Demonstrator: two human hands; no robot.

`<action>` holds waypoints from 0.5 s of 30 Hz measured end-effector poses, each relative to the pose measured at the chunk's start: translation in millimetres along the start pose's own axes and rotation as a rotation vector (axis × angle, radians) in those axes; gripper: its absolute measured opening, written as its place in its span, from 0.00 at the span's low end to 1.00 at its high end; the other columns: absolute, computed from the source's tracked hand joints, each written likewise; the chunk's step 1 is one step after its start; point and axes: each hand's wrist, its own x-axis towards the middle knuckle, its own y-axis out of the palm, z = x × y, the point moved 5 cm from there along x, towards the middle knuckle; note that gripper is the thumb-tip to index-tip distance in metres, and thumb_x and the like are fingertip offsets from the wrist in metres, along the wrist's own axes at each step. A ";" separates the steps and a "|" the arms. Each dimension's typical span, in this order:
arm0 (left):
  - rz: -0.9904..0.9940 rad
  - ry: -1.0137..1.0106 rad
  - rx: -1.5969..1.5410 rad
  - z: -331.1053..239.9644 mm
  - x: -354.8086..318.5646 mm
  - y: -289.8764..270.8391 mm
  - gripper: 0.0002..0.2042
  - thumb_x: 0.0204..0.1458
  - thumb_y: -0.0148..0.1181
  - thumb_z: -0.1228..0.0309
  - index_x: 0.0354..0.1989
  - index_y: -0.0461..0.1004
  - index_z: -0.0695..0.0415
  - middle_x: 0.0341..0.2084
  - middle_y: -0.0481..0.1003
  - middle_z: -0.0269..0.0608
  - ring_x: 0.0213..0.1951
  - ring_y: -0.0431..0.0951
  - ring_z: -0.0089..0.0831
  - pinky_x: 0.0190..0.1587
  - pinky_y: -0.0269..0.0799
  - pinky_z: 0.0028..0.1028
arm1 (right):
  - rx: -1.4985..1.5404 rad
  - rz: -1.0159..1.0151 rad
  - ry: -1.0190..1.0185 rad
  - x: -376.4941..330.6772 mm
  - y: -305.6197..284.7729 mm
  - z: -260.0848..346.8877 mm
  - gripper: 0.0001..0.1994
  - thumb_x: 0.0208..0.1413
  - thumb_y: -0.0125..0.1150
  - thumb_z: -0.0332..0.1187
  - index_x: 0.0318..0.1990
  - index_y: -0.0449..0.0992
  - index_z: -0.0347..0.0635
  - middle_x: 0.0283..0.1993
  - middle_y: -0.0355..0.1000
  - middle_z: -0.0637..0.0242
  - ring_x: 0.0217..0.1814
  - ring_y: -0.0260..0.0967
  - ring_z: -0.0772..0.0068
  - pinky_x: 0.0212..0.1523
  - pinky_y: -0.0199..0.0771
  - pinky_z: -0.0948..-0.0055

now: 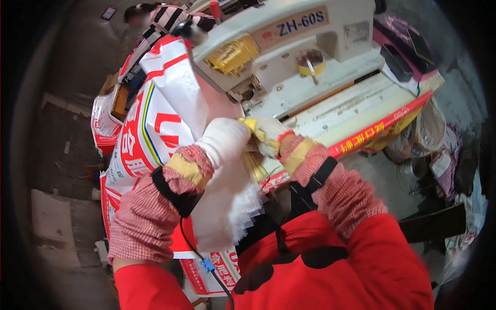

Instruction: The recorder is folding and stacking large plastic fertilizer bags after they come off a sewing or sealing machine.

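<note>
A big white woven sack (155, 121) with red print and a blue, yellow and green stripe stands at the left, its top edge against a pale industrial sewing machine (289, 67). My left hand (227, 135), in a white knit glove, is closed on the sack's edge near the machine's needle end. Right beside it, over the table's near corner, my right hand (267, 135) wears a white glove with yellow patches. Its fingers are curled in against the left hand; what lies between them is hidden. Checked red sleeve covers and dark straps wrap both forearms.
A roll of yellow tape (310, 63) rests on the machine bed. A dark phone-like slab (396, 63) lies at its right end. Another person (168, 18) is beyond the sack. A bag-lined bin (426, 129) stands at the right, and another printed sack (209, 271) lies below.
</note>
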 end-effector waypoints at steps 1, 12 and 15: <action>-0.100 -0.057 -0.067 25.8 -5.7 8.4 0.07 0.41 0.55 0.66 0.24 0.75 0.55 0.20 0.74 0.45 0.25 0.75 0.44 0.27 0.70 0.37 | 0.064 0.069 -0.011 -8.6 16.4 -4.0 0.12 0.54 0.47 0.33 0.46 0.71 0.49 0.37 0.72 0.68 0.37 0.70 0.67 0.39 0.71 0.64; -0.186 -0.372 -0.294 61.9 -81.3 7.9 0.07 0.45 0.51 0.71 0.26 0.75 0.57 0.28 0.75 0.48 0.34 0.76 0.40 0.41 0.69 0.36 | -1.692 -0.152 -0.587 -17.9 80.7 -16.6 0.36 0.43 0.61 0.32 0.61 0.51 0.36 0.61 0.54 0.51 0.61 0.56 0.57 0.57 0.60 0.67; -0.045 -0.380 -0.054 48.1 -169.2 -12.4 0.03 0.38 0.55 0.74 0.17 0.73 0.54 0.32 0.75 0.43 0.41 0.74 0.33 0.48 0.66 0.35 | -1.980 -0.232 -0.647 -2.6 110.1 -5.1 0.34 0.40 0.62 0.33 0.57 0.58 0.38 0.57 0.57 0.52 0.58 0.57 0.54 0.55 0.61 0.65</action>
